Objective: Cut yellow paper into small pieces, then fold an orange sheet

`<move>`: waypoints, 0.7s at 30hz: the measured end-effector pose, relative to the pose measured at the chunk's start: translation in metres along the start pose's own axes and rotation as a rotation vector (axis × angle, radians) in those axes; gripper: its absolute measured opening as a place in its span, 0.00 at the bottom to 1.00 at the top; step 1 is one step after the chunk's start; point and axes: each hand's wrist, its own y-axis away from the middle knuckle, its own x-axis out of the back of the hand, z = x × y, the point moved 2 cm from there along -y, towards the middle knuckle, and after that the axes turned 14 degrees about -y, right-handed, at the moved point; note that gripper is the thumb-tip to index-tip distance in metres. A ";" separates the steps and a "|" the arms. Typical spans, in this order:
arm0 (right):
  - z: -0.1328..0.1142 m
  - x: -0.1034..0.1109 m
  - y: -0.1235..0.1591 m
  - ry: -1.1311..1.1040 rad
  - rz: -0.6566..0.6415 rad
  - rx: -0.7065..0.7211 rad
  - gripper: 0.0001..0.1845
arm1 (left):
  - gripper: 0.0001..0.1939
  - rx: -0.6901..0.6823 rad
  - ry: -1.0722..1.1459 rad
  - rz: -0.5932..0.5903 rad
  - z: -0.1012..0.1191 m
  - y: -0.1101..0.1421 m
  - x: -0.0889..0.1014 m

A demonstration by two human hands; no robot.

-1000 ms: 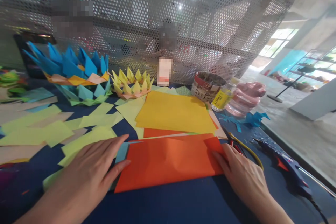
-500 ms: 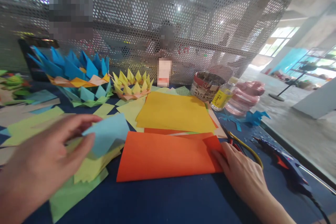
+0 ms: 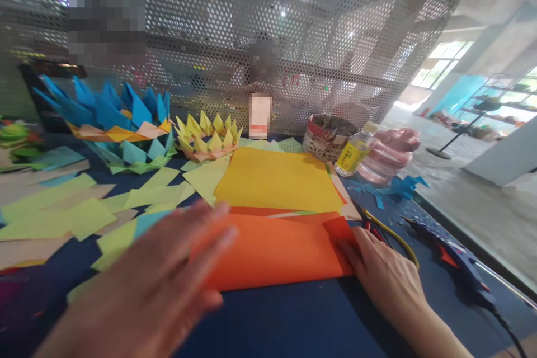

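While right hand (image 3: 382, 260) pinches right end of orange paper (image 3: 281, 249), left end behind outstretched left hand (image 3: 165, 265)

We're looking at a craft workshop: folded-paper crowns (image 3: 113, 109) are crowding the table (image 3: 268, 324), a glue gun (image 3: 457, 260) is lying nearby, shelves (image 3: 499, 103) are standing beyond.

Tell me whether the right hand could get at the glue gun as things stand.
Probably yes: the glue gun lies uncovered beside the right hand, with a yellow loop partly between, though it would have to leave the orange paper.
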 end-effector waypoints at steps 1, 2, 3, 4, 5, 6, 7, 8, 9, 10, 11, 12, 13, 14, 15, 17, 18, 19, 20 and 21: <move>0.001 -0.001 0.000 0.003 0.006 0.008 0.13 | 0.27 -0.188 -0.055 0.058 0.013 0.000 -0.003; 0.002 -0.002 0.000 0.004 0.012 0.014 0.13 | 0.29 -0.307 -0.101 0.071 0.023 -0.001 -0.008; 0.002 -0.003 0.001 0.004 0.016 0.020 0.13 | 0.30 -0.378 -0.146 0.083 0.030 -0.001 -0.014; 0.003 -0.004 0.001 0.004 0.017 0.023 0.13 | 0.32 -0.396 -0.170 0.073 0.033 -0.002 -0.019; 0.004 -0.004 0.001 0.005 0.014 0.023 0.14 | 0.33 -0.387 -0.188 0.058 0.035 -0.003 -0.023; 0.004 -0.005 0.002 0.004 0.011 0.020 0.14 | 0.35 -0.376 -0.197 0.048 0.035 -0.003 -0.027; 0.004 -0.005 0.002 0.003 0.007 0.014 0.14 | 0.37 -0.370 -0.203 0.041 0.035 -0.002 -0.031; 0.004 -0.004 0.003 0.000 0.000 0.008 0.15 | 0.39 -0.380 -0.212 0.041 0.034 0.000 -0.033; 0.004 -0.004 0.003 -0.003 -0.005 0.001 0.15 | 0.41 -0.397 -0.224 0.042 0.033 0.002 -0.036; 0.003 -0.004 0.003 -0.006 -0.009 -0.005 0.14 | 0.42 -0.415 -0.233 0.043 0.032 0.005 -0.039; 0.003 -0.003 0.003 -0.008 -0.010 -0.010 0.14 | 0.43 -0.428 -0.241 0.043 0.032 0.008 -0.042; 0.003 -0.003 0.003 -0.008 -0.007 -0.010 0.14 | 0.43 -0.437 -0.246 0.042 0.031 0.011 -0.044; 0.004 -0.003 0.003 -0.007 -0.003 -0.008 0.14 | 0.43 -0.438 -0.248 0.042 0.031 0.014 -0.047; 0.004 -0.003 0.003 -0.008 0.005 -0.004 0.14 | 0.42 -0.433 -0.247 0.042 0.031 0.017 -0.050; 0.004 -0.003 0.003 -0.010 0.012 0.000 0.14 | 0.42 -0.427 -0.245 0.044 0.032 0.019 -0.052; 0.005 -0.005 0.003 -0.021 0.019 0.008 0.14 | 0.41 -0.414 -0.246 0.048 0.033 0.023 -0.055; 0.006 -0.005 0.003 -0.029 0.019 0.005 0.14 | 0.41 -0.414 -0.247 0.046 0.033 0.024 -0.056; 0.006 -0.005 0.003 -0.040 0.017 0.000 0.14 | 0.41 -0.417 -0.247 0.046 0.033 0.025 -0.058; 0.006 -0.005 0.002 -0.052 0.014 -0.008 0.13 | 0.41 -0.422 -0.243 0.048 0.033 0.026 -0.059; 0.006 -0.005 0.002 -0.065 0.010 -0.017 0.13 | 0.41 -0.416 -0.238 0.048 0.032 0.028 -0.060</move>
